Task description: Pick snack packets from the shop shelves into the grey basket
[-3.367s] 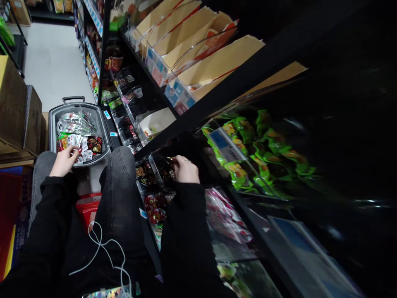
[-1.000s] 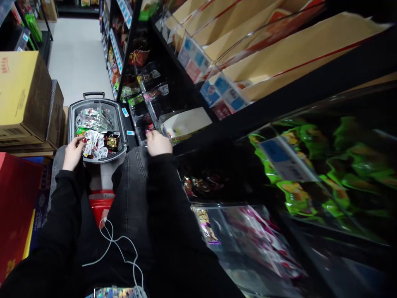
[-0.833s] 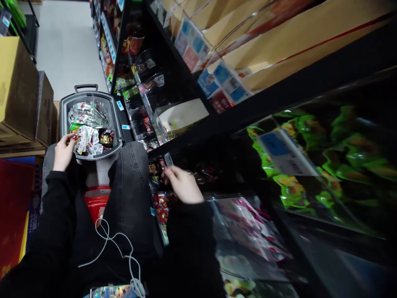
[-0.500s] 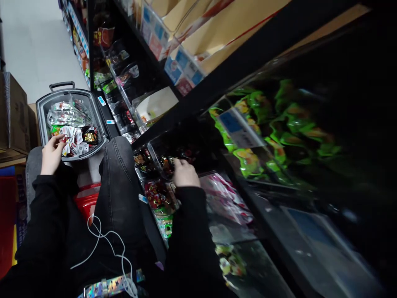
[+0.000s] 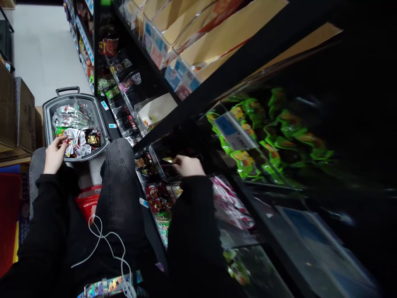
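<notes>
At the grey shopping basket [image 5: 46, 120] on the left, my left hand [image 5: 56, 154] rests at the near rim, its fingers pinched together. A small red spot shows at the fingertips, beside white printed packets [image 5: 76, 140]; what they hold, if anything, I cannot make out. My right hand [image 5: 190, 166] is inside a low shelf compartment, thumb and fingers closed on a small gold-wrapped packet [image 5: 168, 159]. Dark and gold packets [image 5: 94, 138] and clear silvery packs [image 5: 71, 116] also lie in the basket.
Green-wrapped snacks [image 5: 279, 120] fill a clear bin at the right, under a dark shelf edge [image 5: 223, 78]. Red packets [image 5: 156, 196] and pink-white packs [image 5: 232, 203] lie near my right forearm. Cardboard boxes [image 5: 25, 116] stand left. A white cable [image 5: 113, 236] crosses my lap.
My right hand has shifted slightly right within the compartment, and a gold packet now shows at its fingertips. The left hand stays at the basket. The view has shifted slightly.
</notes>
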